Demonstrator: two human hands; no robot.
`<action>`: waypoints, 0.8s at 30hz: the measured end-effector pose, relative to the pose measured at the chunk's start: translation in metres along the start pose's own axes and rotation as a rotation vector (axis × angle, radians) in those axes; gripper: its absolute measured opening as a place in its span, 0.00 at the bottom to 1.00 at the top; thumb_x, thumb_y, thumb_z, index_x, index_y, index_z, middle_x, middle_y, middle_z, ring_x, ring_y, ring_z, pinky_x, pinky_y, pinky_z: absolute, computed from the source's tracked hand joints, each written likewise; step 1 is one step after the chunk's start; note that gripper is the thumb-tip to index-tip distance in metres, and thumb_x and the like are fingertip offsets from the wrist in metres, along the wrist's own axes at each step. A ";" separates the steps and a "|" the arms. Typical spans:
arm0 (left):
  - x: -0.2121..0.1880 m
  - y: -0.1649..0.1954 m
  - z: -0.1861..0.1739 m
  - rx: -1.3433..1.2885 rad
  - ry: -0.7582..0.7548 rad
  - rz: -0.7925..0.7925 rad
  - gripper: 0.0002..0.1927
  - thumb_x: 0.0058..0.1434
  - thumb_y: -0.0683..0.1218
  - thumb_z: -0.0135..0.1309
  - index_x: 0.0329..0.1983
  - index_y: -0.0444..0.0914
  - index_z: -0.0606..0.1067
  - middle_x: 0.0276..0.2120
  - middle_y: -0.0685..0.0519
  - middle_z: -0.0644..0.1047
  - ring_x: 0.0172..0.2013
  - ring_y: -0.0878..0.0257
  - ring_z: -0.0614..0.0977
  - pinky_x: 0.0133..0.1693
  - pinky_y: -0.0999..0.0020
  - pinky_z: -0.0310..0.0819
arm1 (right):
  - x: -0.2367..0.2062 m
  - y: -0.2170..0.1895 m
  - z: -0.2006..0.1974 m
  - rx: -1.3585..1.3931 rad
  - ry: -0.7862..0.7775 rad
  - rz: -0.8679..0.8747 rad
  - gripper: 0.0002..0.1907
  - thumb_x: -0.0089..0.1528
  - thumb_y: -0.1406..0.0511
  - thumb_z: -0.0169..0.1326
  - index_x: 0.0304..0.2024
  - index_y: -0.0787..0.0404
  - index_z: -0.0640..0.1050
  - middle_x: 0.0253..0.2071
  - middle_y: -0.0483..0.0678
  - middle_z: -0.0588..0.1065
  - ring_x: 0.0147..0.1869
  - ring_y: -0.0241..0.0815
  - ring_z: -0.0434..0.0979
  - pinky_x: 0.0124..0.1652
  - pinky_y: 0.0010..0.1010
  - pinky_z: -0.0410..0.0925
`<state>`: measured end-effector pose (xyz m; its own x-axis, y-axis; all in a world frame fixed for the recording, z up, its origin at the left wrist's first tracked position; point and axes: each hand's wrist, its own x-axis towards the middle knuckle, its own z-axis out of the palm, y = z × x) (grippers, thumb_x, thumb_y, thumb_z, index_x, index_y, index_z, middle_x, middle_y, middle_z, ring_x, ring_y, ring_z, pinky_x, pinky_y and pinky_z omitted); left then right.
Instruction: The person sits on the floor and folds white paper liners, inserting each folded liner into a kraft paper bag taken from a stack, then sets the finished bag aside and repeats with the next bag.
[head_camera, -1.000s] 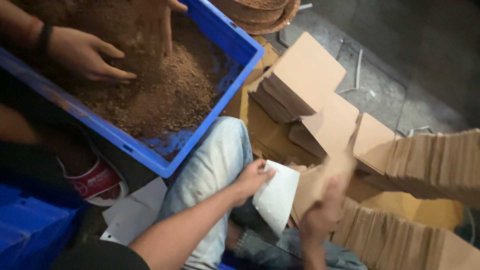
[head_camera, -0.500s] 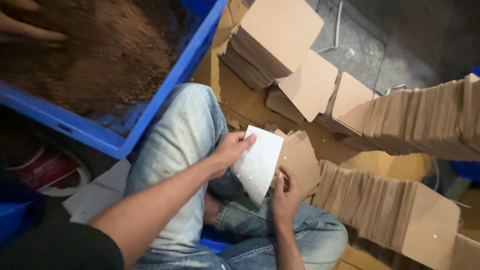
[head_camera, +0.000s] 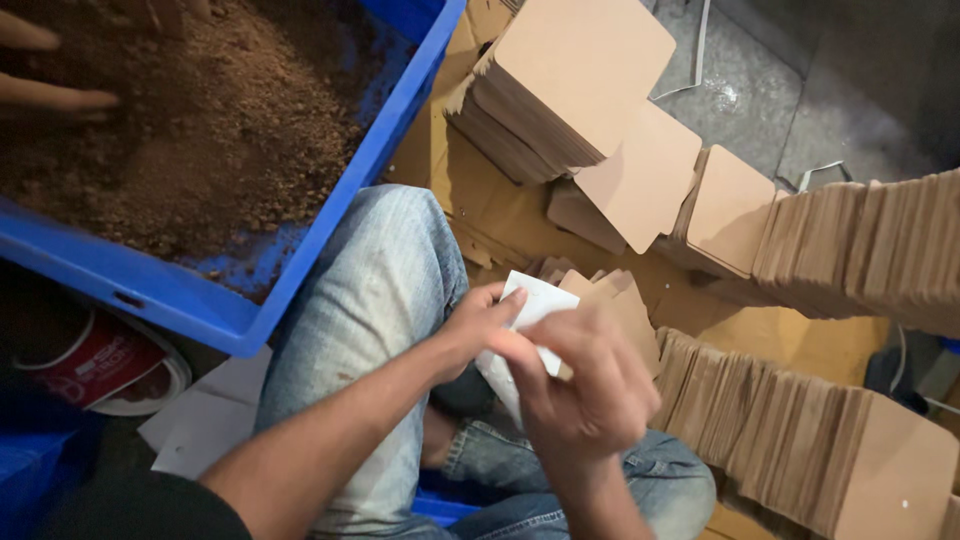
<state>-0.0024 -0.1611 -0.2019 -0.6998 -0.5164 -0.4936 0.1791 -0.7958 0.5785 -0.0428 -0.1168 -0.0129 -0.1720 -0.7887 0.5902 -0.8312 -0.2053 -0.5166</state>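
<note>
My left hand (head_camera: 478, 325) grips the edge of a flat white paper pouch (head_camera: 531, 306) above my lap. Over it lies my right hand (head_camera: 583, 385), fingers closed on the same pouch and hiding most of it. Just beyond the pouch lies a small fan of brown cardboard pieces (head_camera: 612, 303). I sit cross-legged in light blue jeans (head_camera: 385, 290).
A blue crate (head_camera: 345, 215) of brown granular material (head_camera: 200, 120) stands at the left; another person's fingers (head_camera: 50, 95) rest in it. Stacks of brown cardboard squares (head_camera: 575, 85) sit ahead, and long rows of them (head_camera: 800, 430) run at the right. A red-and-white shoe (head_camera: 110, 365) lies lower left.
The view has shifted right. My right hand came in from the cardboard rows and now covers the white pouch, which my left hand has kept holding.
</note>
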 end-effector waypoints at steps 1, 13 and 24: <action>-0.001 0.006 0.004 -0.061 -0.044 0.013 0.16 0.70 0.54 0.49 0.46 0.38 0.78 0.37 0.57 0.80 0.36 0.70 0.79 0.39 0.73 0.74 | 0.017 -0.006 0.005 -0.028 0.030 -0.114 0.19 0.58 0.60 0.67 0.38 0.68 0.75 0.31 0.52 0.75 0.34 0.47 0.77 0.37 0.34 0.72; -0.032 0.057 0.059 -1.156 -0.556 0.666 0.16 0.71 0.56 0.47 0.42 0.39 0.74 0.37 0.58 0.74 0.39 0.74 0.74 0.44 0.83 0.69 | 0.080 -0.023 0.040 0.018 -0.273 -0.195 0.14 0.64 0.64 0.68 0.29 0.62 0.77 0.26 0.45 0.73 0.26 0.38 0.72 0.28 0.29 0.63; 0.017 -0.011 -0.015 -0.126 0.124 0.067 0.16 0.75 0.51 0.43 0.50 0.37 0.77 0.36 0.56 0.80 0.35 0.68 0.79 0.38 0.68 0.73 | 0.039 0.026 0.036 0.012 -0.338 0.174 0.06 0.70 0.68 0.61 0.49 0.63 0.81 0.43 0.47 0.82 0.43 0.34 0.84 0.46 0.24 0.75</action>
<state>-0.0055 -0.1658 -0.2261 -0.5939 -0.5984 -0.5378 0.3133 -0.7877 0.5304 -0.0522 -0.1736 -0.0256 -0.1244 -0.9588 0.2555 -0.7982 -0.0563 -0.5998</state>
